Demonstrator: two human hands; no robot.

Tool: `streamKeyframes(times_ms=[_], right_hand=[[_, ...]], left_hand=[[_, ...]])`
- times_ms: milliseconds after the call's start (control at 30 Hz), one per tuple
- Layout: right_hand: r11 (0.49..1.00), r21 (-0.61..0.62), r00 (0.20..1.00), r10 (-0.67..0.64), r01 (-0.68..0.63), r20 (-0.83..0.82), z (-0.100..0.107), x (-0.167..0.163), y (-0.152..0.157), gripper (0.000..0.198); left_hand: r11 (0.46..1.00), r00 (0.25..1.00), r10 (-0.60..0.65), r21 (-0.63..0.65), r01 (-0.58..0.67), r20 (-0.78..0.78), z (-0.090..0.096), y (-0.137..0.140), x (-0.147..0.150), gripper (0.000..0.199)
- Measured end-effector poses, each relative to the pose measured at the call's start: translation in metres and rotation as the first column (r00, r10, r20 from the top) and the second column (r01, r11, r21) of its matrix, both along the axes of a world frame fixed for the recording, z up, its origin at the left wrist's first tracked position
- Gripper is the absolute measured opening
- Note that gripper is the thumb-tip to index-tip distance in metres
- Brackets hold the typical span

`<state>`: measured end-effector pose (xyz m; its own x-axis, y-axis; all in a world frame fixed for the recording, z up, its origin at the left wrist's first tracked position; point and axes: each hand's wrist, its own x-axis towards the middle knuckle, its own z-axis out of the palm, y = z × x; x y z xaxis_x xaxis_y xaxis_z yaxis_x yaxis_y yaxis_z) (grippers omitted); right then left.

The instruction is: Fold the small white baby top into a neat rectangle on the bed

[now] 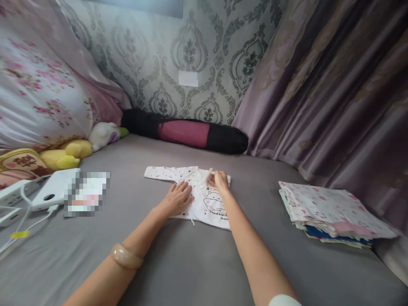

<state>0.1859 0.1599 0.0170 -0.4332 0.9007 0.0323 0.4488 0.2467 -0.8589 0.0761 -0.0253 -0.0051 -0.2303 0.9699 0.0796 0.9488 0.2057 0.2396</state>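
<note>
Shirt (200, 204), one, white, printed; lay front up on the bed (178, 263), between and beneath the two hands; left sleeve (161, 172) straight out to the side, cloth mostly flat; one tie (193, 222) loose at the lower edge.

Left hand (178, 197), one; palm down, fingers somewhat spread, resting on the shirt's left half; bangle (126, 256) on that arm. Right hand (220, 180), one; fingers drawn together at the shirt's upper right – whether cloth was pinched between them could not be told.

Condition of the work, by judgement: partway; done – shirt laid out, left sleeve extended, print (215, 202) uppermost; left – the right side, where no sleeve showed at full stretch and the hand and forearm hid part; left sleeve not folded in.

Farther out: stack (338, 208) of folded cloth, right, well apart from the shirt; white device (55, 189) and cables, left, a blurred item (87, 193) just beside; plush toys (62, 158) behind these; black-and-red roll (183, 132) along the wall; curtain (296, 102), right.
</note>
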Motion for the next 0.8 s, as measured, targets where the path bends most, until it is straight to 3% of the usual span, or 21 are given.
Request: streamKeyframes(times_ms=[67, 133, 267, 333, 800], right_hand=[[0.999, 0.041, 0.998, 0.030, -0.032, 0.052, -0.001, 0.002, -0.008, 0.036], [0.977, 0.152, 0.978, 0.122, -0.148, 0.169, -0.002, 0.005, -0.017, 0.038], [0.808, 0.340, 0.801, 0.246, -0.480, 0.545, -0.009, 0.005, -0.031, 0.049], [0.775, 0.347, 0.754, 0.240, -0.528, 0.612, -0.014, 0.002, -0.035, 0.054], [0.815, 0.237, 0.727, 0.290, -0.528, 0.622, -0.016, -0.004, -0.039, 0.057]], left_hand=[[1.000, 1.000, 0.004, 0.019, -0.003, -0.012, -0.001, -0.001, 0.001, 0.044], [0.999, 1.000, 0.010, 0.049, -0.009, -0.020, -0.002, -0.002, 0.001, 0.043], [0.994, 0.999, 0.026, 0.107, -0.021, -0.044, -0.008, -0.002, 0.001, 0.041], [0.994, 0.998, 0.031, 0.107, -0.024, -0.060, -0.012, -0.002, 0.001, 0.041], [0.997, 0.999, 0.025, 0.074, -0.022, -0.039, -0.011, -0.004, 0.000, 0.043]])
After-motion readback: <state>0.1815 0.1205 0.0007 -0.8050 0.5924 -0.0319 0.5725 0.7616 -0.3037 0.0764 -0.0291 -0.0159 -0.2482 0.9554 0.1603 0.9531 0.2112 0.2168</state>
